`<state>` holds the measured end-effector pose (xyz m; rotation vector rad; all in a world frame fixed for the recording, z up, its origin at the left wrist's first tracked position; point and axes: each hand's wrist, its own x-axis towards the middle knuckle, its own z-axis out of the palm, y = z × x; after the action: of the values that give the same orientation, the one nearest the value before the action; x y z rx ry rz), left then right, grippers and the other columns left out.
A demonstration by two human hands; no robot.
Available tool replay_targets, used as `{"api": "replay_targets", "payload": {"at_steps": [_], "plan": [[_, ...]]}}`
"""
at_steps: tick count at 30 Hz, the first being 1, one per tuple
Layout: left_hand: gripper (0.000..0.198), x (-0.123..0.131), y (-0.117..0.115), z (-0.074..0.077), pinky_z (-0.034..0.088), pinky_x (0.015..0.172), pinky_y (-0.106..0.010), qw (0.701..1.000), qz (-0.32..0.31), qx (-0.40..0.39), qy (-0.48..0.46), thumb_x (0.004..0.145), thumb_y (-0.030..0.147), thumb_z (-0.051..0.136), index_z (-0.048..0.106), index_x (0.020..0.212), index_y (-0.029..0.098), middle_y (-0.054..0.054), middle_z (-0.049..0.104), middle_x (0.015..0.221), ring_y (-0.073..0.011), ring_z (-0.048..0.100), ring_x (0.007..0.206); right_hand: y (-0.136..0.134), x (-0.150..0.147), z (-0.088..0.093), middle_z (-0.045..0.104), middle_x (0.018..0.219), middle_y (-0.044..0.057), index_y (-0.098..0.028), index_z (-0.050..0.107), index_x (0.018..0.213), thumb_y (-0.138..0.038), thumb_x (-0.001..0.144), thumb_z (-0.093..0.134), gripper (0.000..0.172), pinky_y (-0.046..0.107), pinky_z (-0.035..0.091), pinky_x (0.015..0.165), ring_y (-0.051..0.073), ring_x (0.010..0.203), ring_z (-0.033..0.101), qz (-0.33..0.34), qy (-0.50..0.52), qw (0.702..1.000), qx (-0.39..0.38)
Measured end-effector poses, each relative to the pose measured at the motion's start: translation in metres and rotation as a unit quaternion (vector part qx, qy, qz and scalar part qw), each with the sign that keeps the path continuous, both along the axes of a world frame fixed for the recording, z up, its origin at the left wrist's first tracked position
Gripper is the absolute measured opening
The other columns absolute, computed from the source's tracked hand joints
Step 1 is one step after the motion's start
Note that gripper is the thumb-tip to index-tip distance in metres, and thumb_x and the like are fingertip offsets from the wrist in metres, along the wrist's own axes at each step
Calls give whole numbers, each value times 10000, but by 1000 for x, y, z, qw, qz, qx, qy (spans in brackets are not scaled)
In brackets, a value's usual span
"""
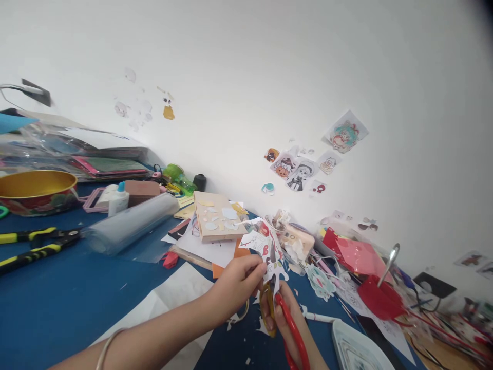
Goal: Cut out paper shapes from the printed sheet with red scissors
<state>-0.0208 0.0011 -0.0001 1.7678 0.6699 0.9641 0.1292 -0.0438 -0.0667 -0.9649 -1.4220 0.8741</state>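
My left hand (234,285) pinches a printed sticker sheet (265,244) with cartoon figures, holding it up over the blue table (57,298). My right hand (287,321) grips a pair of scissors (287,321) with a red and a yellow handle, blades pointing up into the lower edge of the sheet. A thin bangle (106,347) circles my left wrist. Small white paper scraps lie on the table below the hands.
A clear plastic roll (131,226), yellow-handled pliers (34,244), a glue bottle (118,199), a gold tin (36,191) and a cardboard box with cut-outs (215,216) crowd the left and middle. Red containers (379,298) and a white tray (356,352) sit right. Stickers (298,169) dot the wall.
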Motion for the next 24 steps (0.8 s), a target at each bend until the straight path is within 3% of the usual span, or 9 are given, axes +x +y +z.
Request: {"api": "replay_targets", "payload": {"at_steps": [5, 13, 24], "plan": [[329, -1, -1, 3, 363, 533, -217, 1000, 0, -4, -7, 848, 347, 368, 413, 562, 192, 38, 479, 541, -105, 476, 519, 0, -1, -2, 477, 512, -71, -236, 446, 829, -714, 687, 485, 501, 172, 196, 333, 47, 324, 312, -18, 2, 1000, 8], [323, 0, -3, 4, 358, 528, -222, 1000, -5, -8, -15, 844, 341, 366, 407, 559, 194, 41, 462, 530, -106, 462, 514, 0, -8, 0, 455, 489, -73, -231, 440, 834, -725, 693, 463, 514, 186, 265, 351, 54, 332, 319, -23, 5, 999, 32], [308, -3, -3, 7, 348, 531, -216, 1000, 8, 4, -9, 836, 310, 363, 380, 551, 195, 48, 443, 539, -104, 456, 533, -5, -8, 5, 458, 559, -69, -240, 441, 850, -702, 696, 491, 490, 169, 247, 315, 35, 328, 264, -5, -5, 1000, -8]]}}
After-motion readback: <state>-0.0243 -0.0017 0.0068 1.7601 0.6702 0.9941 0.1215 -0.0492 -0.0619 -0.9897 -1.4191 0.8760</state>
